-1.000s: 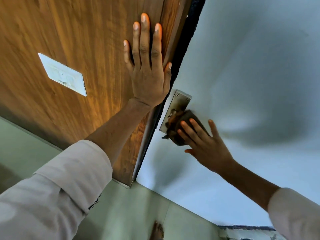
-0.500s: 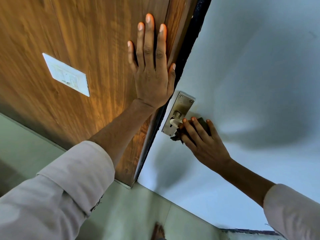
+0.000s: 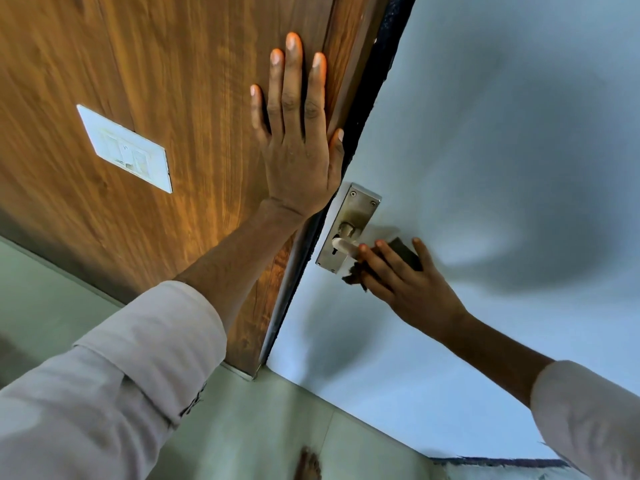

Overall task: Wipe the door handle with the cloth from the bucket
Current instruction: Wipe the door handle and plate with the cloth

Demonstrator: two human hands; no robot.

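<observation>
A metal door handle [image 3: 344,244] juts from its steel backplate [image 3: 353,216] on the pale blue door [image 3: 502,133]. My right hand [image 3: 405,282] is wrapped around the outer part of the lever with a dark brown cloth [image 3: 405,252] under the fingers. The cloth covers the lever's far end, and a frayed corner hangs below the plate. My left hand [image 3: 298,133] lies flat with fingers spread on the wooden panel [image 3: 156,64] beside the door's edge, holding nothing. No bucket is in view.
A white switch plate [image 3: 126,150] is set in the wooden panel to the left. The dark door edge [image 3: 367,109] runs diagonally between panel and door. Pale green floor tiles [image 3: 259,427] lie below, with a bare foot [image 3: 308,465] at the bottom.
My right hand has slid the cloth along the lever away from the backplate, uncovering the handle's base and spindle. My left hand has stayed pressed on the wood.
</observation>
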